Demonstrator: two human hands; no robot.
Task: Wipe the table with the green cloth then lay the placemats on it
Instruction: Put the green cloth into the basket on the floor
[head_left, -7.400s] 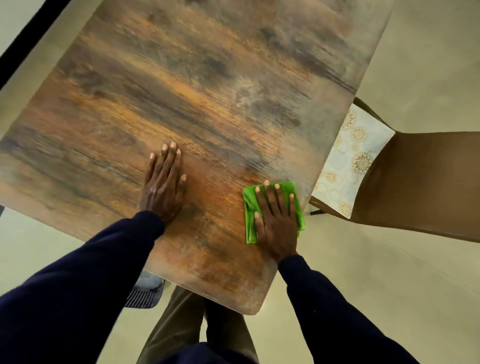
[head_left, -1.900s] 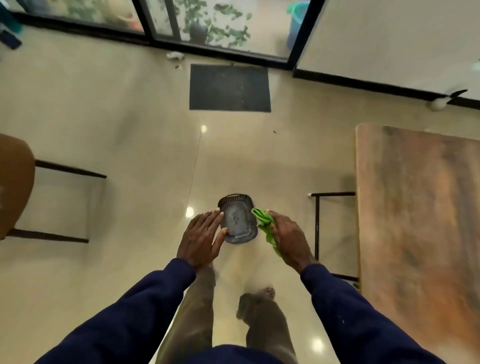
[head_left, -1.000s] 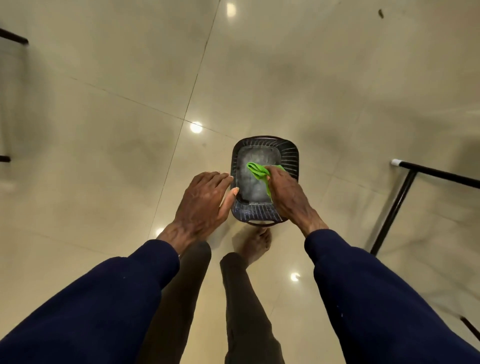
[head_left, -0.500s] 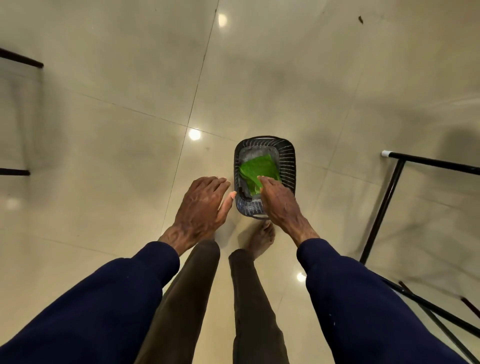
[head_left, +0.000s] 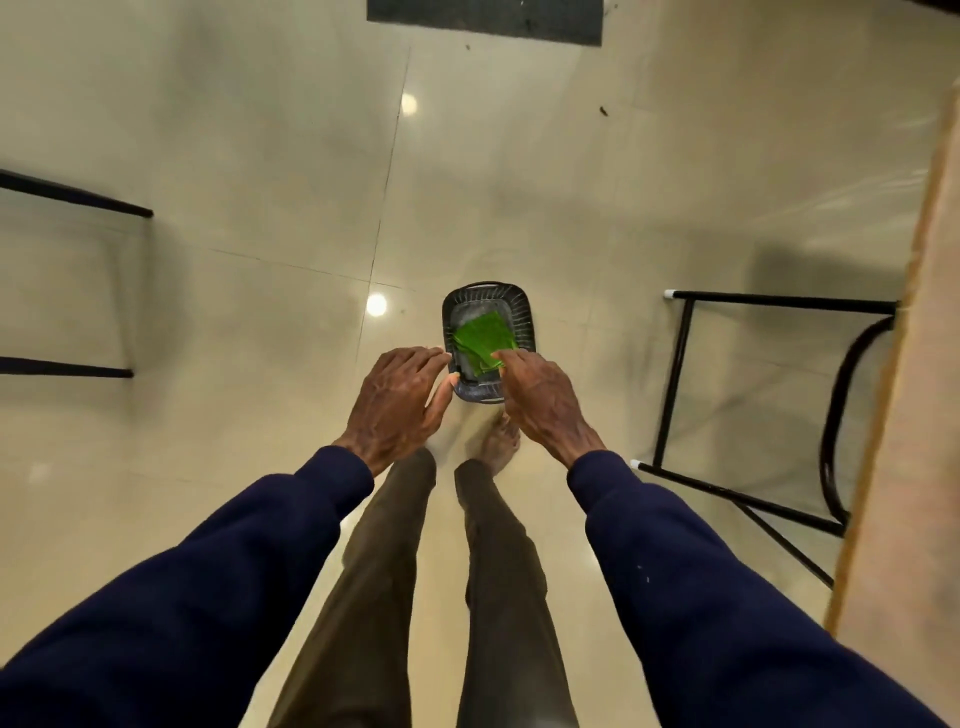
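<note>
The cloth (head_left: 480, 338) lies loosely folded and flat inside a small dark basket (head_left: 522, 314) that stands on the floor (head_left: 260, 156), just beyond the person's bare foot (head_left: 498, 439). It covers the near half of the basket's bottom, and the far half shows grey.

Both hands hang above the floor on either side of the basket's near end, close to each other but not touching. The left hand (head_left: 400, 400) is spread and relaxed, fingers nearly straight and thumb angled toward the basket's left wall, and it holds nothing. The right hand (head_left: 540, 395) points down and away with loosely bent fingers and grips nothing. One fingertip overlaps the cloth's near right edge in this view, but whether it touches the cloth cannot be told. Dark blue sleeves (head_left: 675, 545) cover both arms to the wrists, and brown trousers (head_left: 498, 571) run down between them.

At the right edge is a strip of the table (head_left: 914, 467), blurred, with its black frame (head_left: 779, 300) showing beneath it and well apart from the basket. Two black bars (head_left: 78, 197) reach in from the left. A dark mat (head_left: 483, 18) lies on the floor at the far end, cut off by the top of the view. Round ceiling-light glints show on the glossy tiles.
</note>
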